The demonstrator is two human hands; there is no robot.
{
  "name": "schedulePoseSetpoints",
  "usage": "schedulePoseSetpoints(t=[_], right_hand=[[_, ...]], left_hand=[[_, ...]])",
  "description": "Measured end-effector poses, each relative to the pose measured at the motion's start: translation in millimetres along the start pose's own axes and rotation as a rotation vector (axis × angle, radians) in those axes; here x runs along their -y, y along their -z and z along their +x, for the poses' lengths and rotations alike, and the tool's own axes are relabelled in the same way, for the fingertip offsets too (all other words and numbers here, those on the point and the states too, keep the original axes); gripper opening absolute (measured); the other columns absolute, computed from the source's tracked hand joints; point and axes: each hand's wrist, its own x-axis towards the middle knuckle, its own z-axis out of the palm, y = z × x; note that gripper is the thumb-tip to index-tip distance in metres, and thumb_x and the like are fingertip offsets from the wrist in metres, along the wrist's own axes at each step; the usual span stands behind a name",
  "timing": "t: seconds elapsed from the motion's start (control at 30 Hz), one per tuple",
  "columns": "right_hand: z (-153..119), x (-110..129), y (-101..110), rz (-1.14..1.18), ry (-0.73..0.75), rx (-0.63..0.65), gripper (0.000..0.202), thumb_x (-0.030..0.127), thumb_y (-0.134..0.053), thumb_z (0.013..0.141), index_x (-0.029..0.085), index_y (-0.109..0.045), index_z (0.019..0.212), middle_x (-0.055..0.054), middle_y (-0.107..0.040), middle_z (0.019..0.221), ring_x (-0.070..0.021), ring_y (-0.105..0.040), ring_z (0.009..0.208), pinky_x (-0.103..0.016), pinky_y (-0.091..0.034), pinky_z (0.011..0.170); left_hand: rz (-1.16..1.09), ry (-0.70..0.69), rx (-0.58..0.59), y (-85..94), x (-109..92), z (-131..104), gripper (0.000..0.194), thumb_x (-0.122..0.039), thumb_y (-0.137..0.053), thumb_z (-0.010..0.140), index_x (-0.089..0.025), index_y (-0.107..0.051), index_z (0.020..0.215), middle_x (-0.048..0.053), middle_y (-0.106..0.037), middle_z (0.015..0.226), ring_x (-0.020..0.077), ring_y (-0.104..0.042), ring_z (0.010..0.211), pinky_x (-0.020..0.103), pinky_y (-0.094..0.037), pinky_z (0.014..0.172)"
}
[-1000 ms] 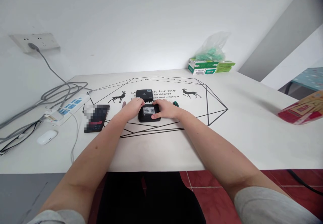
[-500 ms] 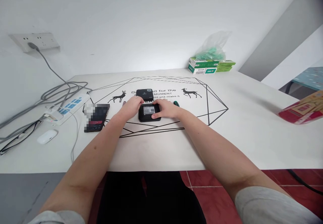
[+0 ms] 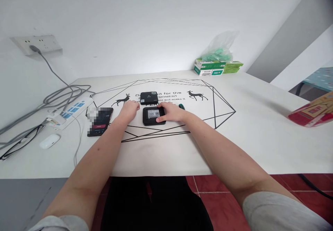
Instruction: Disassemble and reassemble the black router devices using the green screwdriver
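Note:
A black square case with a label inside [image 3: 152,114] lies on the mat. My right hand [image 3: 169,112] grips its right side, the thumb on the near edge and the fingers at the far edge. Just beyond sits a second flat black square piece [image 3: 149,97] with small stickers. My left hand [image 3: 130,110] rests on the table left of both pieces, apart from them, its fingers curled; whether something small is in them is hidden. A small green object [image 3: 181,106] shows behind my right hand.
At the left are a phone [image 3: 102,121], a white earbud case [image 3: 50,141], a power strip [image 3: 71,113] and coiled grey cables [image 3: 65,91]. Green and white boxes [image 3: 210,68] stand by the wall. A red and yellow package [image 3: 313,111] is at the right.
My left hand has moved left, off the case and away from the second black piece. My right hand stays on the case.

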Motion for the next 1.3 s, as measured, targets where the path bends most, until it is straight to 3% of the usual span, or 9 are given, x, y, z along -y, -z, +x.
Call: schedulePoseSetpoints(t=[0.4,0.6,0.77,0.87,0.97,1.03,1.3], right_hand=[[-0.8,1.2,1.8,-0.001,-0.012,0.005,0.084,0.068,-0.088,0.073,0.023,-0.065,0.140,-0.015,-0.070,0.140,-0.0419,-0.062,0.136,-0.055,-0.050,0.112],[-4.7,-7.4,5.9,-0.041,0.094,0.120,0.113,0.068,-0.096,0.060,0.025,-0.056,0.155,-0.017,-0.056,0.163,-0.0477,-0.047,0.154,-0.067,-0.037,0.127],[-6.8,-6.2,3.3,-0.079,0.084,0.098,0.114,0.065,-0.096,0.060,0.025,-0.053,0.158,-0.017,-0.056,0.163,-0.0482,-0.048,0.151,-0.069,-0.039,0.124],[-6.7,-3.9,2.1,-0.079,0.087,0.104,0.114,0.066,-0.095,0.061,0.026,-0.052,0.158,-0.017,-0.054,0.164,-0.0479,-0.046,0.154,-0.069,-0.037,0.126],[-6.6,-2.5,2.4,-0.078,0.081,0.102,0.114,0.065,-0.095,0.060,0.024,-0.053,0.157,-0.018,-0.055,0.164,-0.0492,-0.047,0.152,-0.070,-0.038,0.125],[-6.6,-2.3,2.6,-0.081,0.084,0.101,0.112,0.063,-0.095,0.061,0.024,-0.053,0.157,-0.018,-0.055,0.163,-0.0489,-0.047,0.152,-0.069,-0.039,0.124],[-4.8,-7.2,-0.7,-0.087,0.093,0.101,0.112,0.063,-0.095,0.062,0.026,-0.051,0.158,-0.017,-0.053,0.165,-0.0473,-0.046,0.153,-0.069,-0.038,0.125]], left_hand=[[0.027,-0.034,0.045,10.6,-11.4,-3.7,0.025,-0.021,-0.055,0.103,-0.018,-0.077,0.090,0.017,-0.072,0.103,0.0348,-0.068,0.106,0.044,-0.052,0.094],[-0.027,0.014,0.015,9.9,-20.4,-5.2,0.022,-0.019,-0.054,0.100,-0.018,-0.074,0.090,0.018,-0.071,0.105,0.0363,-0.069,0.105,0.047,-0.053,0.094],[-0.138,0.080,0.011,16.4,-25.4,-9.0,0.010,-0.018,-0.061,0.092,-0.019,-0.069,0.087,0.014,-0.072,0.100,0.0321,-0.070,0.097,0.041,-0.055,0.086],[-0.300,0.079,0.059,27.9,-27.5,-16.3,0.015,-0.029,-0.058,0.096,-0.021,-0.070,0.095,0.006,-0.074,0.095,0.0246,-0.070,0.086,0.035,-0.056,0.077],[-0.674,-0.002,0.170,39.6,-30.6,-23.5,0.024,-0.044,-0.062,0.093,-0.022,-0.072,0.093,0.003,-0.073,0.093,0.0239,-0.069,0.090,0.035,-0.056,0.082],[-0.776,-0.069,0.251,44.6,-33.1,-26.4,0.026,-0.047,-0.067,0.086,-0.022,-0.073,0.088,0.003,-0.073,0.093,0.0246,-0.069,0.092,0.035,-0.057,0.085],[-0.656,-0.107,0.345,49.7,-38.7,-28.3,0.020,-0.039,-0.068,0.076,-0.023,-0.077,0.086,0.002,-0.074,0.090,0.0235,-0.068,0.087,0.034,-0.056,0.080]])
